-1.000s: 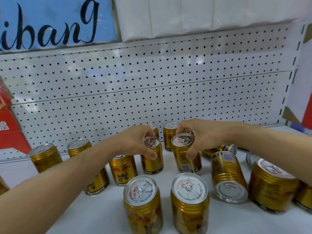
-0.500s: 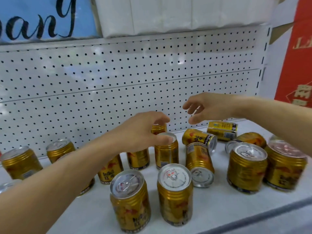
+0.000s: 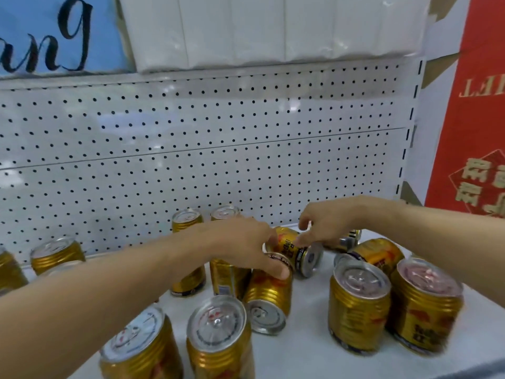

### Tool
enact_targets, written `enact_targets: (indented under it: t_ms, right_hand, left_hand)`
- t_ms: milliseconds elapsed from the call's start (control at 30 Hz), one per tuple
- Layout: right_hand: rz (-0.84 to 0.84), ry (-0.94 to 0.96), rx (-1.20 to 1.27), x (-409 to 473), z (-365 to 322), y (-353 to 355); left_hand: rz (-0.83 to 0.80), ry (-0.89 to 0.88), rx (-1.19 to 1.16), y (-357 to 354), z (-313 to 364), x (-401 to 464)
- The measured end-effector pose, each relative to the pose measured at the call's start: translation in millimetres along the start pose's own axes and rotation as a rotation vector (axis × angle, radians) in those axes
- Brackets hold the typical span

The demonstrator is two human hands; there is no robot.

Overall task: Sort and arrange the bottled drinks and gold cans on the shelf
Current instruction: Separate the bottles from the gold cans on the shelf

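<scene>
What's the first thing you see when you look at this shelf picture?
Lots of shiny gold cans on the white shelf, some upright and some tipped over. In the middle, the left hand holds the top of a can lying on its side, and the right hand touches another fallen can. Behind stands a white pegboard wall.

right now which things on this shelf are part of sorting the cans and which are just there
Part of the job:
- toppled gold can under the right hand
- tipped gold can touched by the left hand
- upright gold cans, e.g.
- white shelf

Just there:
- white perforated back panel
- red carton
- blue lettered sign
- white wrapped packs
</scene>
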State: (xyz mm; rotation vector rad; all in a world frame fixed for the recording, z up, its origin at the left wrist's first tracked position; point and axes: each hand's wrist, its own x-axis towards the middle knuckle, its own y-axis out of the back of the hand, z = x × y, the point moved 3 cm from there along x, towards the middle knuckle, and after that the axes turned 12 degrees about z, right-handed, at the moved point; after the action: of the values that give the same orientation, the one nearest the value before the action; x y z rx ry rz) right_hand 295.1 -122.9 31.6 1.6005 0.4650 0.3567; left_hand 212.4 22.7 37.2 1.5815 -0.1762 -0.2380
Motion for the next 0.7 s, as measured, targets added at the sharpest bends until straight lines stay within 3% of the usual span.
enact_targets:
  t_ms: [167, 300, 700]
  right_hand:
    - [-0.13, 0.033, 0.076, 14, 0, -8]
    - [-0.127, 0.063, 0.175, 30, -7, -15]
    - [-0.115, 0.094, 0.326, 46, -3, -11]
  left_hand:
    - [-0.121, 0.09, 0.021, -4, 10, 8]
    - [-0.193, 0.158, 0.018, -8, 18, 13]
    - [-0.092, 0.312, -0.162, -11, 23, 18]
